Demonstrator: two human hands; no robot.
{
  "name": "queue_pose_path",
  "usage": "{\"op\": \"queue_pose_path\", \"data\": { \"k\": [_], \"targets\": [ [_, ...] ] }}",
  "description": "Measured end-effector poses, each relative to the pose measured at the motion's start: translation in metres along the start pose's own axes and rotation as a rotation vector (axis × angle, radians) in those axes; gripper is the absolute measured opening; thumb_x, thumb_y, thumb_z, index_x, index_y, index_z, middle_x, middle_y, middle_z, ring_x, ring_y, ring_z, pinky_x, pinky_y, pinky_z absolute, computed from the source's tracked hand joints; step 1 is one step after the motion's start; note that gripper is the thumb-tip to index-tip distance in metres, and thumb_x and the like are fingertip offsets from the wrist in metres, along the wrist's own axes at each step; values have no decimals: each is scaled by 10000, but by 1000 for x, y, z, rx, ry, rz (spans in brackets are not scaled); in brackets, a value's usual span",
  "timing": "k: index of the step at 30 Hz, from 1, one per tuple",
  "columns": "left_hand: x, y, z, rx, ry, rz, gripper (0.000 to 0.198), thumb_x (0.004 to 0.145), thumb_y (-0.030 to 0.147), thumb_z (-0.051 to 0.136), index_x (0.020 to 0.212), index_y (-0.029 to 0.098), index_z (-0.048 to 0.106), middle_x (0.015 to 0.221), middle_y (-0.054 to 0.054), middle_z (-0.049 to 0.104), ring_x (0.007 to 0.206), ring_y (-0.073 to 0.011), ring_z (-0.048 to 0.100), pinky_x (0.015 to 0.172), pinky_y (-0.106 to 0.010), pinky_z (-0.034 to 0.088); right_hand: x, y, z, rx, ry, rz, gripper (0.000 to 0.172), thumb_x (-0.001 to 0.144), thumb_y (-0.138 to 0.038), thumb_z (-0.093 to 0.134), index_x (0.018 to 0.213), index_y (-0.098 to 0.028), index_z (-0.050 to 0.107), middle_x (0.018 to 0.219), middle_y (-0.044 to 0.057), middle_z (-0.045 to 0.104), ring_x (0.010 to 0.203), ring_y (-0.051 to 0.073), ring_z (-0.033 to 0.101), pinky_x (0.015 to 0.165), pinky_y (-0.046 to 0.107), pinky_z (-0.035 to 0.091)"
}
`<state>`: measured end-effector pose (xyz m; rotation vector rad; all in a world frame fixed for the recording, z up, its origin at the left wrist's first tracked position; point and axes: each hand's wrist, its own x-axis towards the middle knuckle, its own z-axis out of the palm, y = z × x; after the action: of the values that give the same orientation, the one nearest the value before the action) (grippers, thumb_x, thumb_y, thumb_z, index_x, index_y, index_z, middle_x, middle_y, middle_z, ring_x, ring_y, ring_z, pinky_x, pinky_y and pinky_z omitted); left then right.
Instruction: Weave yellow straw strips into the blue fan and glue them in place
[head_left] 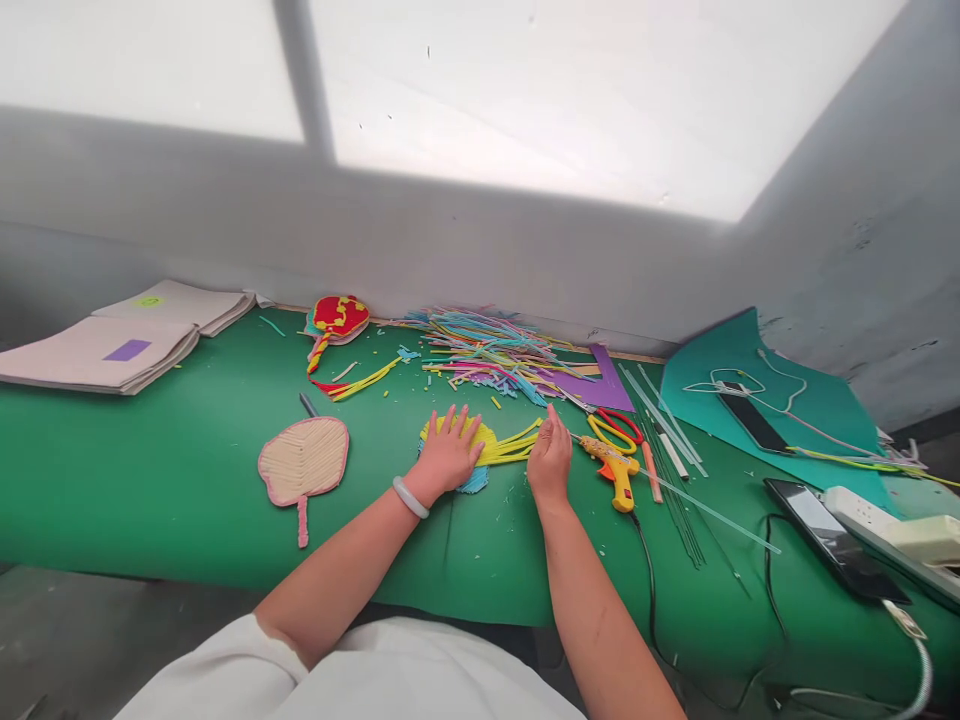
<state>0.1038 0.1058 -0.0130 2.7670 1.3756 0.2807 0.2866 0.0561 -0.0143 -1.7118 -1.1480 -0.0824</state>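
My left hand (448, 452) lies flat with fingers spread on a yellow piece (480, 432) made of strips, and a blue layer (474, 482) shows beneath it. Several loose yellow strips (512, 447) reach from that piece towards the right. At their right ends is my right hand (550, 455), upright on its edge with the fingers together; whether it pinches a strip is hidden. Just right of it lies a yellow glue gun (616, 472), its nozzle pointing at the hand. Red and yellow scissors (619, 428) rest behind the gun.
A pile of coloured strips (495, 350) lies by the wall. A beige fan (304, 460) and a red fan (339, 318) are on the left, with paper stacks (97, 350) beyond. At the right are clear glue sticks (675, 420), a phone (832, 540) and a power strip (862, 515).
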Motion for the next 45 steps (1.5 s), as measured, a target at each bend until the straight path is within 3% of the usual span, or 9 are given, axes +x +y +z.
{"op": "queue_pose_path", "data": {
  "k": [8, 14, 18, 22, 25, 33, 38, 42, 45],
  "targets": [
    [0, 2, -2, -46, 61, 7, 597, 1016, 514, 300, 1542, 234, 339, 1626, -119, 281, 1513, -342, 212, 1180, -651, 152, -1, -1, 0, -27, 42, -52, 601, 1042, -494, 157, 1360, -172, 552, 1320, 169, 613, 1269, 261, 526, 1083, 495, 374],
    [-16, -14, -48, -62, 265, -67, 680, 1013, 526, 308, 1587, 186, 179, 1665, -142, 116, 1539, -350, 57, 1176, -688, 48, 0, -10, -12, -106, 66, -159, 489, 1042, -477, 266, 1092, -169, 643, 1089, 145, 655, 1078, 243, 571, 976, 415, 438],
    [-37, -41, -57, -138, 468, -71, 617, 1018, 456, 356, 1567, 199, 242, 1633, -140, 259, 1530, -316, 156, 1206, -633, 45, 51, -11, -7, -217, -55, -256, 394, 1033, -442, 352, 897, -207, 638, 941, 92, 660, 950, 227, 576, 905, 377, 452],
    [-44, -60, -38, -293, 467, -158, 560, 1013, 425, 375, 1523, 198, 331, 1569, -165, 386, 1491, -326, 280, 1189, -648, 142, 133, -6, 19, -391, -199, -283, 284, 1028, -306, 412, 1051, -170, 661, 1082, 120, 667, 1050, 227, 580, 944, 390, 466],
    [-42, -60, -26, -329, 463, -162, 547, 1008, 422, 386, 1505, 195, 355, 1531, -169, 440, 1463, -320, 342, 1176, -642, 203, 175, 1, 44, -531, -339, -289, 285, 978, -356, 576, 1200, -182, 620, 1231, 90, 628, 1067, 214, 623, 919, 427, 533],
    [-45, -49, -26, -411, 467, -109, 511, 1005, 392, 398, 1481, 207, 384, 1508, -143, 478, 1455, -285, 362, 1194, -624, 182, 191, 6, 79, -704, -585, -319, 325, 971, -367, 593, 1246, -195, 601, 1286, 99, 604, 1070, 211, 629, 911, 422, 549],
    [-45, -49, -27, -519, 467, -123, 508, 989, 400, 428, 1462, 215, 421, 1500, -139, 489, 1454, -284, 363, 1202, -614, 159, 219, -13, 63, -649, -690, -261, 361, 961, -370, 610, 1267, -180, 584, 1275, 95, 606, 1071, 222, 633, 901, 438, 553],
    [-44, -49, -31, -659, 473, -144, 462, 953, 414, 482, 1376, 233, 529, 1472, -119, 525, 1441, -294, 381, 1193, -622, 177, 244, -37, 31, -525, -775, -149, 357, 960, -375, 609, 1260, -182, 591, 1275, 86, 607, 1071, 227, 632, 898, 435, 555],
    [-45, -50, -42, -793, 499, -161, 385, 931, 426, 509, 1253, 253, 630, 1389, -89, 602, 1376, -267, 468, 1190, -546, 255, 236, -56, 2, -379, -787, -94, 332, 957, -387, 611, 1202, -163, 620, 1205, 74, 641, 1020, 221, 648, 866, 410, 561]
  ]
}}
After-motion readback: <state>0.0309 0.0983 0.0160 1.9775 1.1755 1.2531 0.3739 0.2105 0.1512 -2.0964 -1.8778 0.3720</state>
